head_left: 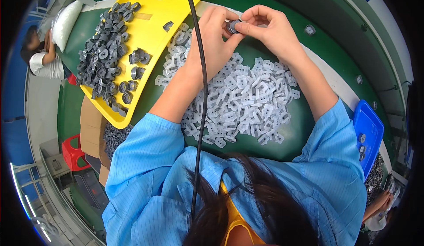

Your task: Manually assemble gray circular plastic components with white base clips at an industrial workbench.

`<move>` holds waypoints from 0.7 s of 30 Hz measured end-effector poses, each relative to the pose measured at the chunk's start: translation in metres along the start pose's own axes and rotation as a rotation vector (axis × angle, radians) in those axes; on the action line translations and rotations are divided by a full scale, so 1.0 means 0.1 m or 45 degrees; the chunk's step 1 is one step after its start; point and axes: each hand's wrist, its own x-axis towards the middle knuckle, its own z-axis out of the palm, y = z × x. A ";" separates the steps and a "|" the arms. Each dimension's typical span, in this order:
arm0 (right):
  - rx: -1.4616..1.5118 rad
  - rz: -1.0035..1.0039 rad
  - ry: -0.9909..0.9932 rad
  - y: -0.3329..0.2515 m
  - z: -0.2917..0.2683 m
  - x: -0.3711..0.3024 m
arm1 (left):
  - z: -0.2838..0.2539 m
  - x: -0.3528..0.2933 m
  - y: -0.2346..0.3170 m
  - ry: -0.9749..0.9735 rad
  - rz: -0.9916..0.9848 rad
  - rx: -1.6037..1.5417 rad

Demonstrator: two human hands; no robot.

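Note:
Between the fingertips of both hands is a small round dark grey plastic part [233, 26], partly covered by the fingers. My left hand [215, 36] pinches it from the left, with its back toward me. From the right, my right hand [272, 30] grips the same part between thumb and forefinger. Below both hands a wide heap of translucent white plastic pieces [240, 98] lies on the green table. To the left, a yellow tray [152, 34] carries a pile of dark grey ring-shaped parts [104, 54], with several more lying apart on it.
A black cable [204, 91] hangs down in front of my left forearm. At the right stands a blue tray [369, 127] with a few grey parts. Beyond the table edge runs a green belt [331, 34] bearing single parts. Other people sit at far left and lower right. A cardboard box [92, 129] is at left.

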 end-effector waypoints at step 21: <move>0.004 0.147 -0.329 -0.24 -0.16 -0.01 | -0.05 -0.01 0.03 -0.073 0.152 -0.135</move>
